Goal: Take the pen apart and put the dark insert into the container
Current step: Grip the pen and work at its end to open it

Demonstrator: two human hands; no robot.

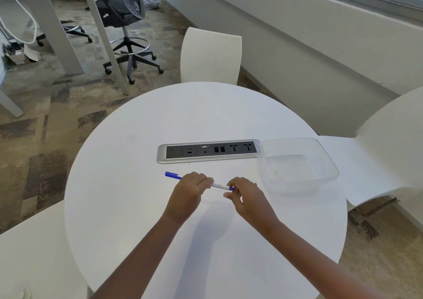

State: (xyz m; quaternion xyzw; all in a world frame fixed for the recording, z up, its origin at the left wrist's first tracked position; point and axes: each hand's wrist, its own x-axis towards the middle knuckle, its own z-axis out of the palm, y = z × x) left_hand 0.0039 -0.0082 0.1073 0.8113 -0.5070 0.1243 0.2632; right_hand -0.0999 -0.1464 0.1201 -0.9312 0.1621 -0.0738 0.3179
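A white pen [218, 186] with a blue cap at its left end and a blue piece at its right end is held level just above the round white table [142, 138]. My left hand [190, 191] grips the barrel near the middle. My right hand [242, 195] pinches the blue right end with fingertips. Both hands hold the same pen. A clear plastic container [297, 164] stands to the right of my hands with nothing in it. The dark insert is hidden inside the pen.
A silver and black power socket strip [208, 151] is set into the table behind the pen, touching the container's left rim. White chairs [210, 55] stand around the table. A black office chair [123, 17] and desk legs are farther back left.
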